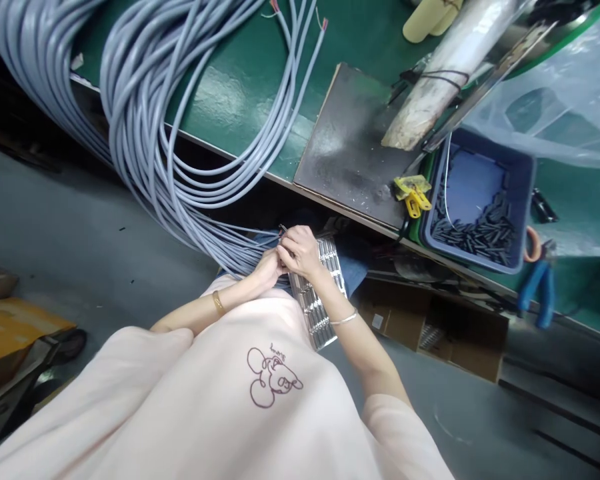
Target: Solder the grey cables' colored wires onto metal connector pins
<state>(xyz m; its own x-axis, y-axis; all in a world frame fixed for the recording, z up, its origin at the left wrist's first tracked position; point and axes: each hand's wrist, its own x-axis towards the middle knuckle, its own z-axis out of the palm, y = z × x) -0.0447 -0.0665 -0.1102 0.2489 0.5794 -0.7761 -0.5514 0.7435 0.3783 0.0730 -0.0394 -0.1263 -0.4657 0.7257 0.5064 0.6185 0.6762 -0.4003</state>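
Note:
My left hand (269, 267) and my right hand (300, 250) meet in my lap, below the bench edge. Both are closed in a pinch on the ends of grey cables (215, 230) that hang down from a large coil (145, 100) on the green bench (240, 87). The fingertips touch each other around the cable end. A clear plastic tray (317, 300) of small metal parts lies on my lap, under my right wrist. Each wrist wears a bracelet.
A dark plate (350, 143) lies on the bench beside a blue bin (480, 200) of small black pieces. Yellow clips (413, 193), blue-handled pliers (537, 280), a taped cylinder (430, 93) and a clear plastic bag (565, 93) lie nearby. Cardboard boxes (430, 327) sit on the floor.

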